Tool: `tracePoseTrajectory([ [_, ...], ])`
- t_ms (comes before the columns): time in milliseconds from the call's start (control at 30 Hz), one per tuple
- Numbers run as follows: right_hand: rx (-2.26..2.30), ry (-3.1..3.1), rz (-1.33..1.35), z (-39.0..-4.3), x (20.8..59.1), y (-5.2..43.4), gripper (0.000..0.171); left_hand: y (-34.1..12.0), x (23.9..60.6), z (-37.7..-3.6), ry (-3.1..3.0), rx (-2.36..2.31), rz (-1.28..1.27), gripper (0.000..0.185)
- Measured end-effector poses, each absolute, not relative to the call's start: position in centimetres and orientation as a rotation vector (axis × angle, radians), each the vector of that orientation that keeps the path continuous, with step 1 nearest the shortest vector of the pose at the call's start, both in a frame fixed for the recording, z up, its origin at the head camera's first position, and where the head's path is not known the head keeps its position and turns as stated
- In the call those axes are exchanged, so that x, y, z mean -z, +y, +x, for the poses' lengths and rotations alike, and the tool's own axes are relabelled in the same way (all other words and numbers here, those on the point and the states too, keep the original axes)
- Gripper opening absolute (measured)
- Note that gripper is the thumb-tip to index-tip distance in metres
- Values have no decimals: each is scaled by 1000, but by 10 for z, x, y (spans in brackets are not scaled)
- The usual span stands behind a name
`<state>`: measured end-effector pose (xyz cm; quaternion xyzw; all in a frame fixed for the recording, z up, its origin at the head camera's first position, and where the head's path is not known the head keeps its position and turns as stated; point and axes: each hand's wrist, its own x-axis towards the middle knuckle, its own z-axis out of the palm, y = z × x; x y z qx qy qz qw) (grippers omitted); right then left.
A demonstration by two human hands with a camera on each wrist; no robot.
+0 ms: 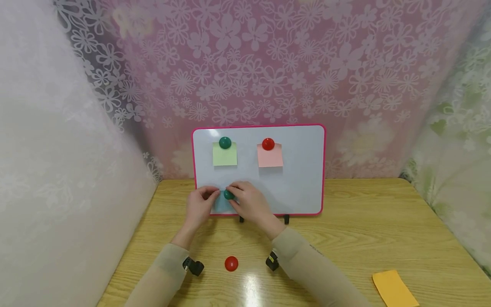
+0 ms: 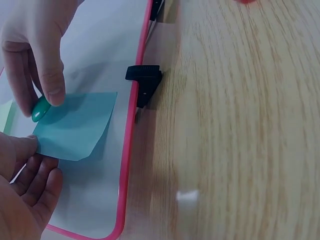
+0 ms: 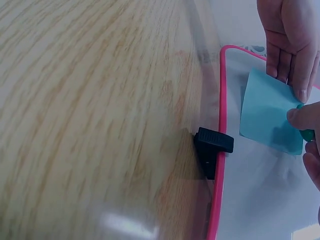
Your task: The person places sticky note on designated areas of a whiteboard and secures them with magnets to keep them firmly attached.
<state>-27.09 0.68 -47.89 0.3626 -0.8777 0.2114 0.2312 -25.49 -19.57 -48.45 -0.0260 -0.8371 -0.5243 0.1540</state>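
Whiteboard (image 1: 299, 170): three notes, three magnets

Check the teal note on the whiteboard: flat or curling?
Curling. The teal note lies against the whiteboard under the green magnet, but in the left wrist view its lower corner lifts off the board.

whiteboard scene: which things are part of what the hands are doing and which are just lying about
In hand:
left hand holding the blue note flat
right hand pinching the green magnet
whiteboard

Lying about:
red magnet on the table
orange note
green note and pink note, each already pinned
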Motion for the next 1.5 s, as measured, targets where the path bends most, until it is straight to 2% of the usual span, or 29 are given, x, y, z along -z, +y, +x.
tracePoseTrajectory([
  [1500,-498,-2356,980,-281,482,-3,36,-195,488,-259,-2364,1489,-45,12],
])
